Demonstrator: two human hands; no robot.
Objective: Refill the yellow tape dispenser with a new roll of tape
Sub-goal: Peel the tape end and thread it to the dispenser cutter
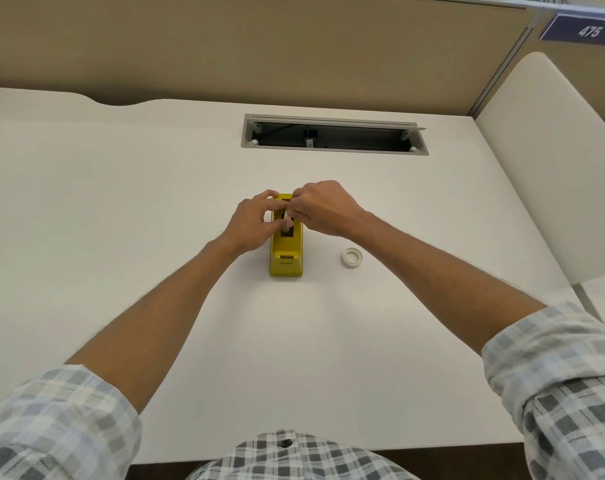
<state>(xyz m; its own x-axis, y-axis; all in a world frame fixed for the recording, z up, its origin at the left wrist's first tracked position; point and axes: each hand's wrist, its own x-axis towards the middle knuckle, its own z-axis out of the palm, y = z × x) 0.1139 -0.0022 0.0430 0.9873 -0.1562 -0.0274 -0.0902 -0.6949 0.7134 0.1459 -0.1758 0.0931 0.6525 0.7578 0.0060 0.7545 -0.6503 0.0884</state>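
The yellow tape dispenser stands in the middle of the white desk, its cutter end toward me. A whitish roll sits in its dark slot, mostly hidden by fingers. My left hand grips the dispenser's far left side, with the thumb by the slot. From the right, my right hand curls over the slot and pinches the roll in the dispenser. A separate white tape roll lies flat on the desk, to the right of the dispenser and apart from both hands.
An open cable tray is cut into the desk beyond the dispenser. Tan partition panels close off the back. A white side panel stands on the right, below a sign reading 475.
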